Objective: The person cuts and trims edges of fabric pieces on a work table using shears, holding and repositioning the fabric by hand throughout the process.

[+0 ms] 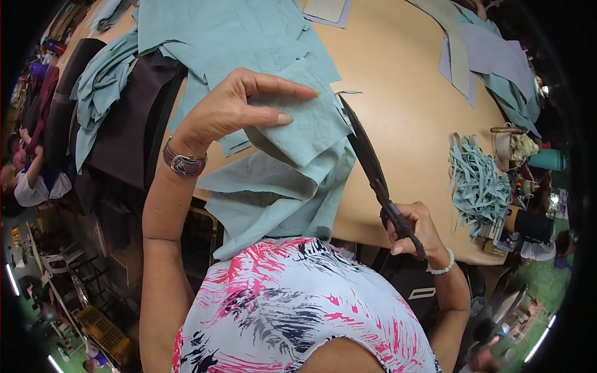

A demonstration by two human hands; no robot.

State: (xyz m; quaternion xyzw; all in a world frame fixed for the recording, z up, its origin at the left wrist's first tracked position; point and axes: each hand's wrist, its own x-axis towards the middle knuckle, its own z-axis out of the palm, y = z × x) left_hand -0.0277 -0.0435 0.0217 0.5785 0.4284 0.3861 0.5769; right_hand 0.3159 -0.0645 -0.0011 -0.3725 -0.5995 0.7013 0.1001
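Note:
Light teal fabric (pixel 305 133) lies under my left hand (pixel 249 105), its thumb and index finger resting over the top face, the other fingers hidden beneath the cloth. Folds of the fabric hang over the table's front edge toward my lap. My right hand (pixel 413 230) is wrapped round the handles of large dark scissors (pixel 367 155). The blades point up and to the left, along the right edge of the fabric. Near the blade tips a thin teal strip (pixel 351 92) sticks out.
Stacked teal pieces (pixel 217 31) cover the tan table's (pixel 398 74) back left. Dark cloth (pixel 124 118) lies at left. A heap of teal strips (pixel 479 180) is at right, beside a basket (pixel 510 144) and a teal bottle (pixel 548 159). Grey and beige pieces (pixel 497 56) lie back right.

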